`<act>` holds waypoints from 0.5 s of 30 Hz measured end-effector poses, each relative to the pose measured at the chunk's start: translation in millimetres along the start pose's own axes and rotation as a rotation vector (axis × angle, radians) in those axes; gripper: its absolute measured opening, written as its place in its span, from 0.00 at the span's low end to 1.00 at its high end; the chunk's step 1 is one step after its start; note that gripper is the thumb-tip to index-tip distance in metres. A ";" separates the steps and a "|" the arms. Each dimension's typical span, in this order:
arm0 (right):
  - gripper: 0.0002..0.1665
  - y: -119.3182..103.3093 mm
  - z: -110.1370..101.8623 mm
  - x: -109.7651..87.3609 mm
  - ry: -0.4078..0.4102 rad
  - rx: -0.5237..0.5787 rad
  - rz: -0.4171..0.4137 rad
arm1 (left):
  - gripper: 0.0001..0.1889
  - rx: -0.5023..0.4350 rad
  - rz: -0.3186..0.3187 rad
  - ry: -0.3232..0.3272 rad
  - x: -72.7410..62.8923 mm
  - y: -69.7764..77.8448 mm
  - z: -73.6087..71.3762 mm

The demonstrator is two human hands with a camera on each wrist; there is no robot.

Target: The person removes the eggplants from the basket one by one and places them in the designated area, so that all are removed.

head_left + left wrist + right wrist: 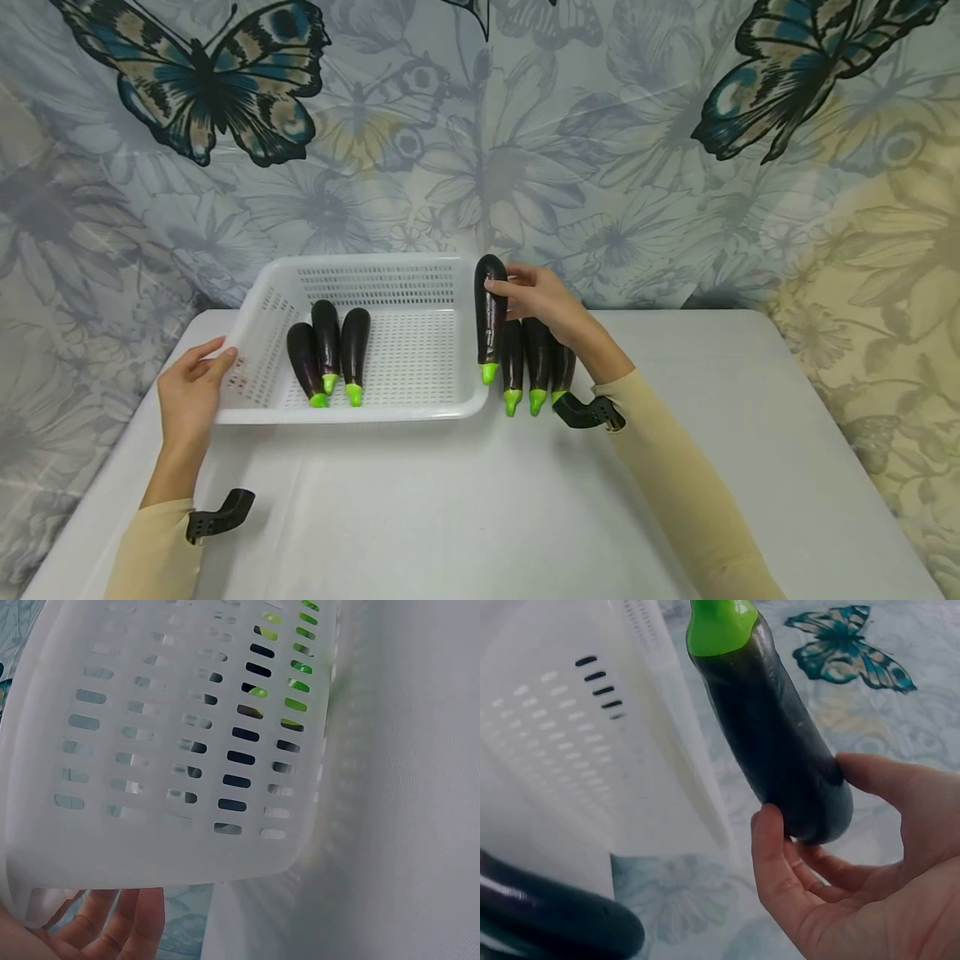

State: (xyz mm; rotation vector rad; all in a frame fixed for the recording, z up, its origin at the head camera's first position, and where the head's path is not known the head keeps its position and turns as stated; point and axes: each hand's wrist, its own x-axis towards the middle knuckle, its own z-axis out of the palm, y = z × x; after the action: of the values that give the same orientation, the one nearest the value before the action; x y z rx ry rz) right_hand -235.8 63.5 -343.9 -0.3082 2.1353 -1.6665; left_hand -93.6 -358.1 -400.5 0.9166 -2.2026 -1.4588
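Note:
My right hand [551,304] pinches a dark purple eggplant [491,321] between thumb and fingers near its rounded end. Its bright green cap [721,626] points down toward me, and it overlaps the right rim of a white perforated basket [420,412] in the head view. The left hand [187,396] grips the basket's left rim, with fingers [112,926] below the edge in the left wrist view. Three eggplants lie inside, a left one [303,358], a middle one [326,333] and a right one [356,346], green caps toward me.
Three more eggplants [537,354] lie side by side on the white table [420,508], right of the basket and partly under my right forearm. Butterfly-printed cloth [517,175] hangs behind the table. Black wrist mounts [221,514] stick out from both sleeves.

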 end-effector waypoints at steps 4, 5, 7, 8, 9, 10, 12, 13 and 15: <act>0.43 6.5 -10.7 -4.6 0.005 -0.033 0.013 | 0.23 -0.029 0.011 0.000 0.0 -0.2 0.6; 0.43 8.7 -13.4 -5.6 0.006 -0.037 0.019 | 0.23 -0.029 0.017 -0.001 0.1 -0.1 0.9; 0.44 12.8 -19.3 -7.8 0.009 -0.045 0.035 | 0.23 -0.025 0.026 -0.003 0.2 0.1 1.3; 0.45 14.6 -22.5 -9.0 0.016 -0.047 0.043 | 0.23 -0.023 0.030 -0.003 0.3 0.1 1.5; 0.45 16.1 -25.7 -10.3 0.029 -0.049 0.046 | 0.23 -0.017 0.033 -0.001 0.3 -0.1 1.5; 0.46 17.2 -29.0 -11.7 0.044 -0.050 0.049 | 0.23 -0.015 0.033 0.001 0.2 -0.2 1.5; 0.45 19.0 -35.8 -14.4 0.078 -0.064 0.046 | 0.23 -0.013 0.028 0.004 0.1 -0.5 1.2; 0.45 20.0 -39.3 -15.5 0.095 -0.075 0.042 | 0.23 -0.012 0.029 0.003 0.2 -0.8 1.0; 0.45 21.8 -46.2 -17.9 0.119 -0.091 0.037 | 0.23 -0.008 0.033 0.002 0.4 -1.0 0.3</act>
State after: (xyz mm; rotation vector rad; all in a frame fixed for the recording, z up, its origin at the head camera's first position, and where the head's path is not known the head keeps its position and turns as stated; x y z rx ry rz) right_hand -238.9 116.9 -352.3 -0.1988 2.2937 -1.6074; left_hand -93.8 -358.4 -401.5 0.8742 -2.1989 -1.4499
